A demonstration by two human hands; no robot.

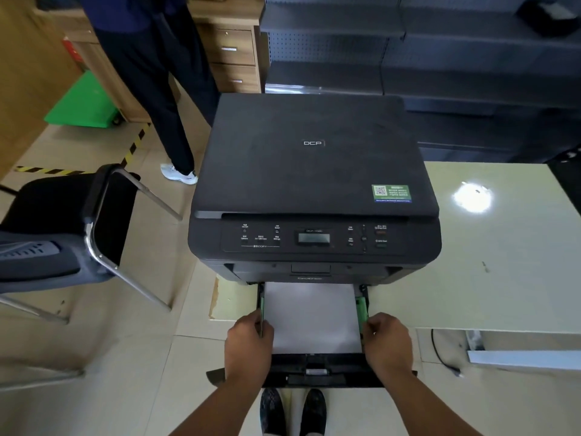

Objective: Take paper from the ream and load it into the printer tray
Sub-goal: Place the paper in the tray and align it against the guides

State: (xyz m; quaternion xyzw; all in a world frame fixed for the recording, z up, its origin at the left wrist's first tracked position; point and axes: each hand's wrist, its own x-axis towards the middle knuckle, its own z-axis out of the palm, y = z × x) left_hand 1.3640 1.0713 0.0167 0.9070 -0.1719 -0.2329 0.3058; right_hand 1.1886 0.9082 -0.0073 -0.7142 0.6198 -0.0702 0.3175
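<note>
A black printer stands on a pale table. Its paper tray is pulled out toward me, past the table's edge. A stack of white paper lies flat in the tray between green side guides. My left hand grips the tray's left wall, thumb over the paper's edge. My right hand grips the tray's right wall by the green guide. No ream is in view.
A black office chair stands at the left. Another person's legs are behind it, near wooden drawers. Dark metal shelving fills the back right. A cable hangs below the table. My shoes show under the tray.
</note>
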